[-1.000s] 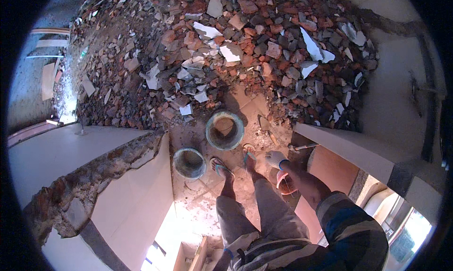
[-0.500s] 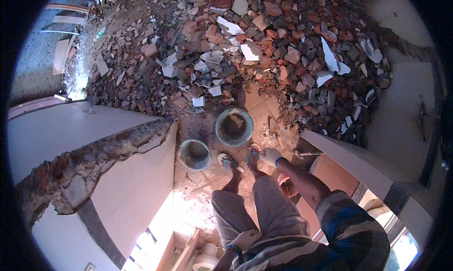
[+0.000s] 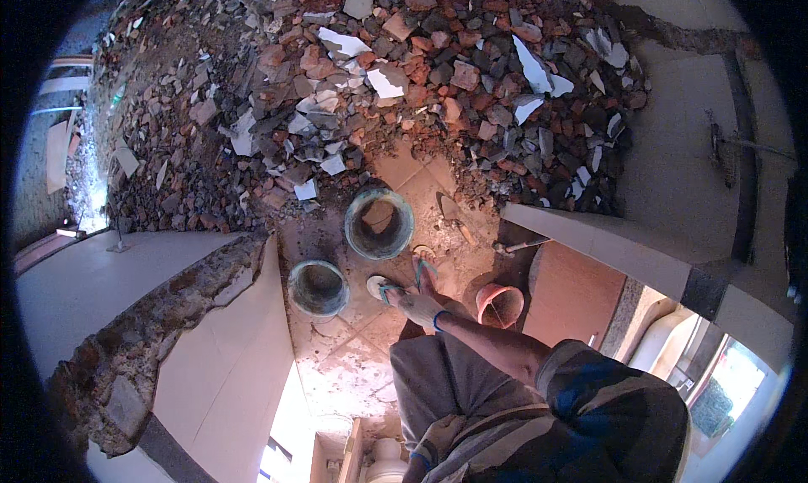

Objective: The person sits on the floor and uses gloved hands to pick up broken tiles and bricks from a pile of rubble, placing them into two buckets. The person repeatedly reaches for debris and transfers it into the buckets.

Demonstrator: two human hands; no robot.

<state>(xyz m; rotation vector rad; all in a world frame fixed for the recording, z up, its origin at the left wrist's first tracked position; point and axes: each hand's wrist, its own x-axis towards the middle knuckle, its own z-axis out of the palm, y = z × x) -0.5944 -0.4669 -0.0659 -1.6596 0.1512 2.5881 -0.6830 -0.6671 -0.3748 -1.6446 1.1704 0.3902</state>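
My right hand (image 3: 419, 309), in a pale glove with a blue cuff, hangs over my sandalled feet with its fingers stretched and nothing visible in them. Against the trousers at my waist rests my left hand (image 3: 439, 437), also gloved, its fingers lying flat on the cloth. Ahead of my feet stands a round greenish tub (image 3: 355, 224) with a brownish piece inside. A smaller tub (image 3: 318, 288) of the same colour is on the left. An orange-red bucket (image 3: 500, 305) lies tilted to the right of my right hand. A trowel (image 3: 454, 217) rests on the floor beyond.
A large heap of broken brick and tile (image 3: 370, 87) covers the far floor. On the left stands a wall with a rough broken top (image 3: 143, 336). To the right, a hammer (image 3: 520, 246) lies by a low white wall (image 3: 606, 243).
My right hand has swung left, from beside my right foot to over my feet. The view has shifted right, and the orange-red bucket shows more fully.
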